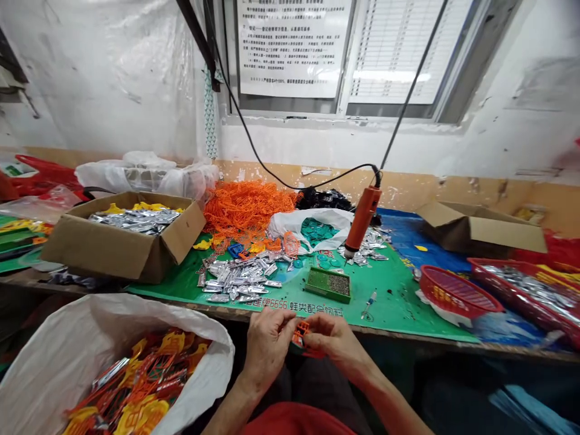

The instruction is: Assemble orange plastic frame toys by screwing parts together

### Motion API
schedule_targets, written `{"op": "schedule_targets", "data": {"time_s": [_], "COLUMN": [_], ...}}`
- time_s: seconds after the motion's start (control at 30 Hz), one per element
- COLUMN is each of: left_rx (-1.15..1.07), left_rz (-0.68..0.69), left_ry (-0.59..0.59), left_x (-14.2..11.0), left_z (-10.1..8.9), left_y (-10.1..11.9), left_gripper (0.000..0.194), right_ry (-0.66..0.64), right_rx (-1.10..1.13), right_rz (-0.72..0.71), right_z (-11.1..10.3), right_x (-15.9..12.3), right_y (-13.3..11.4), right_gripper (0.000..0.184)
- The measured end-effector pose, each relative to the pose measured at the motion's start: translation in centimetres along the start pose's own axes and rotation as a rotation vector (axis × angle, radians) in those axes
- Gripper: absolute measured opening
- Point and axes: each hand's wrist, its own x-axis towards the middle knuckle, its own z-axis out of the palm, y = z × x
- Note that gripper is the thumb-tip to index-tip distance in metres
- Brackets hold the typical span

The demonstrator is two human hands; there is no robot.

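The left hand (270, 341) and the right hand (338, 344) meet just before the table edge, and from my remote place I see both pinching one small orange piece (300, 332) between thumb and fingers. The fingers cover much of this piece, so I cannot make out its full shape; something green shows under it, but I cannot tell what it is.

Behind the hands, on the table, stands a green tray (327, 295) with small grains of metal, too tiny for me to identify. An orange power screwdriver (362, 220) hangs above it, its cord leaving my view at the top. To the left of the tray lies a heap of silver pieces (240, 275), overlapping so that I cannot count them. The white sack (31, 362) is cut by the picture's edge; its yellow and orange parts (145, 386) hide one another.
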Motion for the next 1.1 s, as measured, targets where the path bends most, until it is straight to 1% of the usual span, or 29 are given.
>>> {"op": "schedule_targets", "data": {"time_s": [0.03,0.1,0.17,0.23,0.3,0.37,0.43,0.5,0.57,0.63,0.7,0.83,0.9,1.0,1.1], "left_rx": [0.076,0.128,0.036,-0.117,-0.248,-0.329,-0.378,-0.417,-0.434,-0.436,-0.439,-0.495,-0.553,-0.679,-0.809], "left_rz": [0.000,-0.006,-0.055,-0.160,-0.250,-0.313,-0.383,-0.453,-0.497,-0.511,-0.526,-0.584,-0.622,-0.678,-0.789], "left_ry": [-0.030,-0.174,-0.370,-0.550,-0.643,-0.671,-0.667,-0.635,-0.560,-0.475,-0.429,-0.436,-0.419,-0.314,-0.193], "left_x": [-0.1,-0.3,-0.2,-0.1,-0.1,-0.3,-0.5,-0.6,-0.5,0.0,0.6,2.0,2.6,3.5,4.1], "left_z": [-0.4,-1.4,-2.4,-3.2,-3.6,-3.7,-3.4,-2.9,-2.3,-1.8,-1.2,-0.2,0.3,0.7,0.5], "left_y": [0.0,0.0,0.1,0.4,1.0,1.6,1.9,1.9,1.4,0.7,0.1,-0.4,-0.5,-1.1,-2.0], "left_gripper": [0.016,0.017,0.020,0.024,0.023,0.023,0.027,0.032,0.034,0.031,0.028,0.022,0.021,0.021,0.025], "right_ry": [-0.008,-0.039,-0.085,-0.127,-0.154,-0.179,-0.205,-0.225,-0.226,-0.216,-0.188,-0.083,-0.031,0.027,0.037], "right_rx": [0.010,0.016,0.009,0.003,-0.005,-0.023,-0.049,-0.081,-0.123,-0.172,-0.229,-0.347,-0.455,-0.554,-0.558], "right_rz": [0.004,0.010,0.015,0.013,-0.001,-0.015,-0.022,-0.026,-0.040,-0.058,-0.082,-0.151,-0.199,-0.261,-0.316], "right_z": [0.2,0.5,0.5,0.5,0.3,-0.1,-0.6,-1.0,-1.4,-1.6,-1.9,-3.1,-4.1,-5.5,-6.5], "right_x": [0.1,0.1,0.0,-0.2,-0.3,-0.2,0.2,0.9,1.7,2.6,3.3,4.0,4.5,5.8,7.7], "right_y": [0.1,0.2,0.0,-0.3,-0.5,-0.6,-0.7,-0.8,-0.9,-1.0,-0.9,-0.5,-0.2,0.1,0.0], "right_gripper": [0.037,0.036,0.036,0.035,0.034,0.032,0.030,0.029,0.026,0.023,0.019,0.018,0.017,0.018,0.023]}}
